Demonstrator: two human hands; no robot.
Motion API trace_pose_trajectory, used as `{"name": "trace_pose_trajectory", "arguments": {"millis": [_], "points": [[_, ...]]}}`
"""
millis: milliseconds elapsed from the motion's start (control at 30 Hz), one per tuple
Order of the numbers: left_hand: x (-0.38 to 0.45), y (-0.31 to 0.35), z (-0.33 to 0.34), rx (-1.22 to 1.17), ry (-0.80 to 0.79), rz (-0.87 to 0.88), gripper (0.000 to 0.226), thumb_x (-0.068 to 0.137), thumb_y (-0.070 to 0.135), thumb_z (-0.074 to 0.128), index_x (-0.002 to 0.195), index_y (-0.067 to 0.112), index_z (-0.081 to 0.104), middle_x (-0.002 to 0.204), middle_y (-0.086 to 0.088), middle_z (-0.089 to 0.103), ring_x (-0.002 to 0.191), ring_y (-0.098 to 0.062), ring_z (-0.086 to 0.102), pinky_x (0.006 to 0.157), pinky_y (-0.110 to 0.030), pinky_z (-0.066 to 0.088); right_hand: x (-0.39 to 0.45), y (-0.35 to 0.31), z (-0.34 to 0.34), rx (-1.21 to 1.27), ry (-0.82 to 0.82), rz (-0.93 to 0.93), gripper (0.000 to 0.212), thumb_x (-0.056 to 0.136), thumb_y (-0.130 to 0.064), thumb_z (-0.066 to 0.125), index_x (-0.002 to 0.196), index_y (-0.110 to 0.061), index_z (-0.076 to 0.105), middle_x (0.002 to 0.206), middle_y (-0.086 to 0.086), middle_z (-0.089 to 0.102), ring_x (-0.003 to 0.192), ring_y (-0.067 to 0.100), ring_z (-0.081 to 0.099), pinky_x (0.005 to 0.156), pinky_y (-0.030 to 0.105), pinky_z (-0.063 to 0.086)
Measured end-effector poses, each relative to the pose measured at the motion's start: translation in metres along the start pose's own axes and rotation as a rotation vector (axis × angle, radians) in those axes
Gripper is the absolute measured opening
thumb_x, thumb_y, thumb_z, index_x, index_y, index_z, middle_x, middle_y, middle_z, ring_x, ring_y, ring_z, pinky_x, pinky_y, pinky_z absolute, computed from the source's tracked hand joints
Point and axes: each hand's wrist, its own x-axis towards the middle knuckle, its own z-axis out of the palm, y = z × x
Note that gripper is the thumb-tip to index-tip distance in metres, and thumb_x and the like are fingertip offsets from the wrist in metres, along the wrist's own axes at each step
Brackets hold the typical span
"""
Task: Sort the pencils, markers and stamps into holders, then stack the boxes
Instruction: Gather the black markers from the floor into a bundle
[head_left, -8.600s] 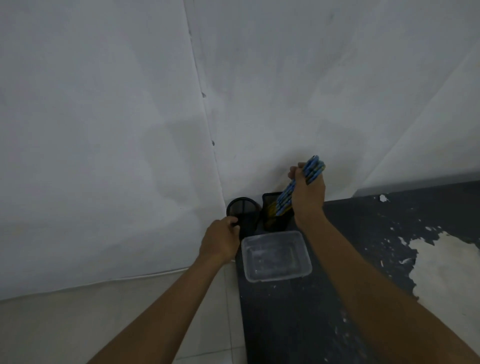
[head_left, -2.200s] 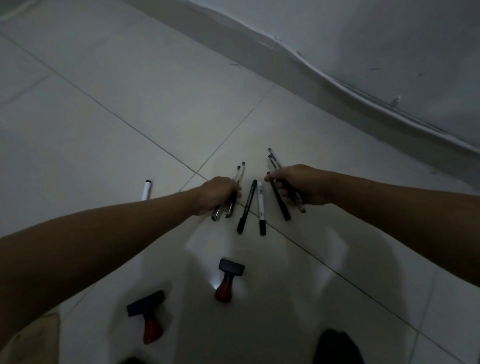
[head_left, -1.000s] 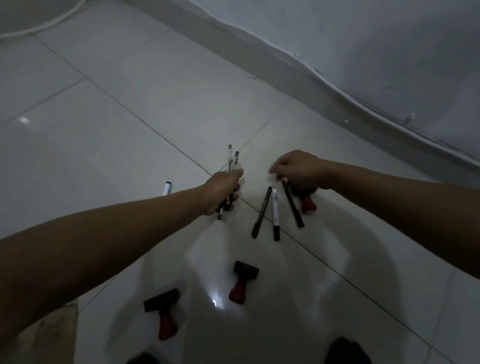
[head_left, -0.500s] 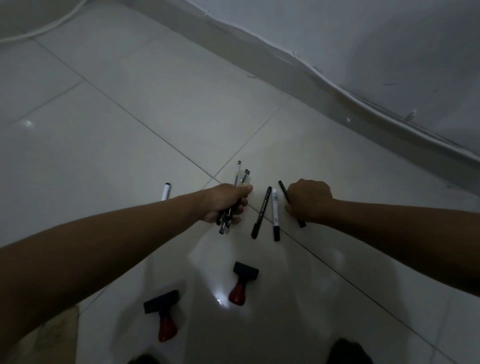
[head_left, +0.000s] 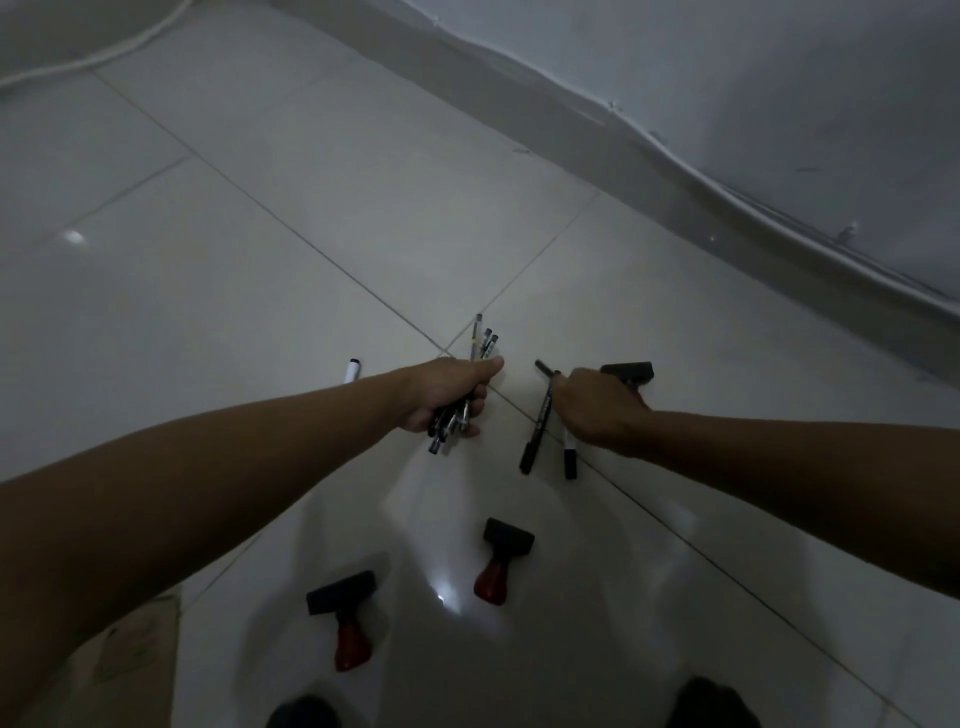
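Right hand (head_left: 597, 410) curls its fingers onto the black markers (head_left: 535, 436), long axes toward the viewer; left hand (head_left: 449, 395) grips a pen bundle (head_left: 480, 343).

Both your arms reach forward and down. Your left hand (head_left: 451, 392) is fisted round a bundle of pens (head_left: 470, 384); your right hand (head_left: 597, 408) curls, knuckles up, over a black marker (head_left: 540, 421).
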Motion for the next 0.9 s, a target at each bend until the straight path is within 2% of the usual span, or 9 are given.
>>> {"name": "trace_pose_trajectory", "arguments": {"millis": [100, 167, 233, 333, 433, 567, 667, 800, 900], "points": [[-0.005, -0.004, -0.008, -0.012, 0.016, 0.004, 0.036, 0.099, 0.046, 0.052, 0.074, 0.021, 0.043, 0.05, 0.006, 0.041, 0.042, -0.008, 0.042, 0.041, -0.02, 0.042, -0.003, -0.002, 0.024, 0.027, -0.005, 0.085, 0.057, 0.096, -0.052, 0.043, 0.127, -0.005, 0.048, 0.106, 0.01, 0.062, 0.084, 0.023, 0.06, 0.06, 0.029, 0.043], [-0.009, -0.007, -0.016, 0.006, 0.043, 0.006, 0.035, 0.099, 0.046, 0.051, 0.076, 0.021, 0.042, 0.051, 0.006, 0.039, 0.041, -0.008, 0.039, 0.039, -0.018, 0.037, -0.004, -0.002, 0.033, -0.099, -0.015, 0.071, 0.067, 0.095, -0.058, 0.044, 0.132, -0.003, 0.043, 0.103, 0.009, 0.058, 0.081, 0.021, 0.054, 0.057, 0.029, 0.039], [-0.013, -0.01, -0.026, 0.035, 0.081, 0.001, 0.034, 0.098, 0.049, 0.051, 0.079, 0.022, 0.042, 0.052, 0.008, 0.038, 0.04, -0.007, 0.036, 0.039, -0.018, 0.034, -0.005, -0.003, 0.037, -0.185, -0.039, 0.032, 0.062, 0.097, -0.056, 0.044, 0.127, -0.003, 0.046, 0.108, 0.011, 0.06, 0.08, 0.021, 0.052, 0.058, 0.03, 0.039], [-0.019, -0.016, -0.043, 0.026, 0.125, -0.011, 0.035, 0.095, 0.052, 0.054, 0.079, 0.023, 0.043, 0.053, 0.009, 0.038, 0.04, -0.006, 0.034, 0.04, -0.017, 0.032, -0.003, -0.008, 0.046, -0.244, -0.034, -0.031, 0.056, 0.096, -0.055, 0.046, 0.123, -0.006, 0.046, 0.116, 0.014, 0.061, 0.09, 0.027, 0.059, 0.066, 0.033, 0.043], [-0.025, -0.021, -0.057, -0.036, 0.13, -0.014, 0.037, 0.094, 0.053, 0.056, 0.075, 0.024, 0.043, 0.054, 0.008, 0.039, 0.043, -0.007, 0.038, 0.043, -0.02, 0.043, -0.003, -0.017, 0.053, -0.254, -0.034, -0.087, 0.043, 0.097, -0.045, 0.047, 0.12, -0.008, 0.046, 0.115, 0.012, 0.061, 0.098, 0.029, 0.061, 0.071, 0.035, 0.043], [-0.032, -0.027, -0.066, -0.153, 0.081, -0.024, 0.038, 0.096, 0.05, 0.053, 0.073, 0.021, 0.047, 0.059, 0.005, 0.045, 0.05, -0.008, 0.05, 0.058, -0.029, 0.056, -0.001, -0.033, 0.055, -0.283, -0.101, -0.156, 0.035, 0.099, -0.04, 0.041, 0.114, -0.01, 0.052, 0.115, 0.01, 0.062, 0.098, 0.029, 0.06, 0.073, 0.035, 0.041], [-0.035, -0.03, -0.07, -0.234, 0.055, -0.016, 0.038, 0.098, 0.045, 0.053, 0.072, 0.018, 0.05, 0.062, 0.002, 0.05, 0.052, -0.01, 0.054, 0.057, -0.03, 0.056, 0.003, -0.053, 0.048, -0.034, -0.152, -0.168, 0.038, 0.101, -0.042, 0.035, 0.108, -0.011, 0.056, 0.108, 0.013, 0.063, 0.088, 0.028, 0.058, 0.072, 0.034, 0.044], [-0.037, -0.034, -0.072, -0.282, 0.039, 0.045, 0.03, 0.102, 0.035, 0.048, 0.077, 0.018, 0.05, 0.066, 0.002, 0.051, 0.056, -0.01, 0.055, 0.059, -0.029, 0.057, 0.004, -0.08, 0.038, 0.786, -0.298, 0.065, 0.025, 0.101, -0.025, 0.034, 0.104, -0.01, 0.053, 0.093, 0.012, 0.065, 0.072, 0.024, 0.064, 0.067, 0.037, 0.054], [-0.035, -0.035, -0.07, -0.284, 0.083, 0.053, 0.027, 0.102, 0.036, 0.049, 0.08, 0.02, 0.049, 0.067, 0.002, 0.049, 0.054, -0.011, 0.053, 0.056, -0.028, 0.055, 0.005, -0.091, 0.033, 1.061, -0.359, 0.153, 0.021, 0.099, -0.018, 0.04, 0.111, -0.01, 0.056, 0.086, 0.009, 0.06, 0.07, 0.022, 0.061, 0.064, 0.034, 0.052]]}}
